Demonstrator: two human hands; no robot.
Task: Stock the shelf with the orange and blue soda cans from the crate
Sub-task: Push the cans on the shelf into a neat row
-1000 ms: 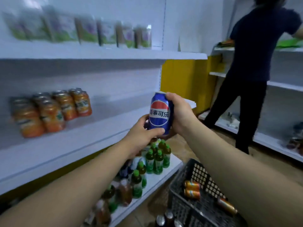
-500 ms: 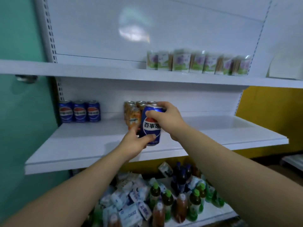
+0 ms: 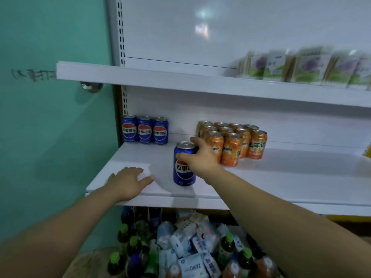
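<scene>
Just left of the frame's centre, a blue Pepsi can [image 3: 183, 173] stands upright on the white middle shelf [image 3: 281, 177], near its front edge. The right hand [image 3: 200, 157] reaches in from the lower right and grips the can's upper half, with the thumb across the front above the logo and the fingers curled round the far side at the rim.

The left hand [image 3: 128, 181] lies palm down on the shelf to the left of the can, near it but not touching, with its fingers straight and slightly spread and nothing in its grasp.

At the back left of the same shelf, three blue cans [image 3: 145, 130] stand in a row against the rear panel. To the right of the held can, a block of orange soda cans [image 3: 232, 145] stands in rows; the nearest of them is just behind the right hand's knuckles.

On the upper shelf [image 3: 180, 81], at the upper right of the frame, a blurred line of green and purple cartons [image 3: 301, 67] stands. Along the bottom of the frame, a lower level holds green-capped bottles [image 3: 226, 243] and a heap of white and blue packets [image 3: 190, 263]. A teal wall [image 3: 50, 137] fills the left side.
</scene>
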